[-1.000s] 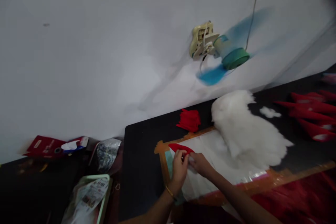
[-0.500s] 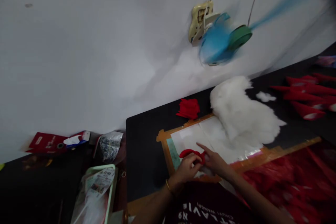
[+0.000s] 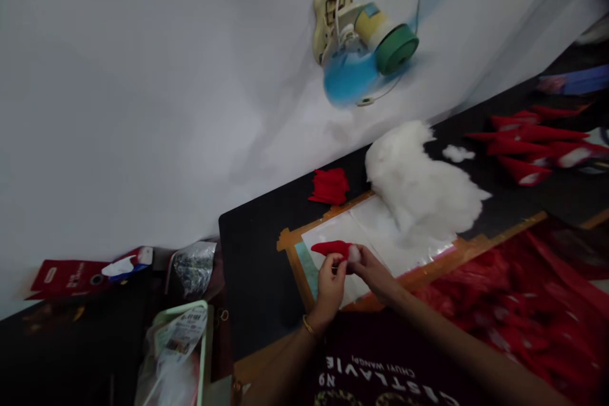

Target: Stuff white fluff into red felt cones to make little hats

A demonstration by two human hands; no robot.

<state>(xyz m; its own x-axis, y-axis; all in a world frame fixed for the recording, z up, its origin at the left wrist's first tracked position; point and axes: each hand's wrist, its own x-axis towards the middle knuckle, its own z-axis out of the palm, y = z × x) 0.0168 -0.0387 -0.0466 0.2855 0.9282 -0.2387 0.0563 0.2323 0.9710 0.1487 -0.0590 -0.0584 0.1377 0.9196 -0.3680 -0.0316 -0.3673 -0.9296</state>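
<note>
A small red cloth cone [image 3: 330,247] lies sideways between my hands, its point to the left. My left hand [image 3: 332,284] pinches it from below, near its wide end. At that wide end, a tuft of white stuffing [image 3: 354,254] shows against the fingers of my right hand [image 3: 372,271], which are closed around it. How far the tuft sits inside the cone is hidden. Below both hands is a white sheet [image 3: 328,231] taped to the black table [image 3: 254,273]. A big heap of white stuffing [image 3: 419,187] rests beyond my right hand.
Several red cones [image 3: 528,139] lie at the far right, near a small tuft [image 3: 457,153]. Folded red cloth [image 3: 330,186] sits at the back edge. Red pieces [image 3: 514,311] fill the right foreground. A fan [image 3: 371,51] hangs on the wall; a green-rimmed bin [image 3: 205,355] stands left.
The red cone has been raised and straightened, with its point leftward. White stuffing now shows at its wide end by my right fingers. The whole view has shifted slightly.
</note>
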